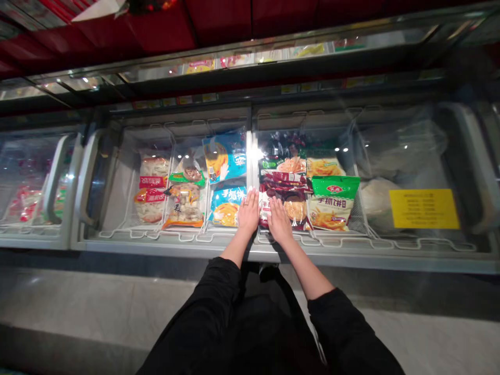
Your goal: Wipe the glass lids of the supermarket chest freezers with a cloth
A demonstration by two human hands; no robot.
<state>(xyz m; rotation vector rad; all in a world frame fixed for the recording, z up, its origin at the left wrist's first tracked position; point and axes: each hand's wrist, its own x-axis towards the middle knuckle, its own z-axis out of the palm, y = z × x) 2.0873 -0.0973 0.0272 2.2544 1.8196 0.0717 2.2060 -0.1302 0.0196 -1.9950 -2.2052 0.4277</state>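
Observation:
Both of my hands lie flat on the glass lid of a chest freezer (pixel 250 250), side by side at its middle. My left hand (pixel 248 211) rests with fingers stretched out beside the lid's centre frame, over a blue food packet (pixel 226 205). My right hand (pixel 278 219) also lies open, over a dark red packet (pixel 283 188). A green packet (pixel 334 202) sits just right of my right hand, under the glass. Neither hand holds anything.
Under the left lid lie more frozen food bags in wire baskets (pixel 172 192). A yellow label (pixel 424 208) is stuck on the right lid, with pale bags under it. Curved lid handles (pixel 86 177) stand at the left. A second freezer (pixel 31 198) adjoins on the left.

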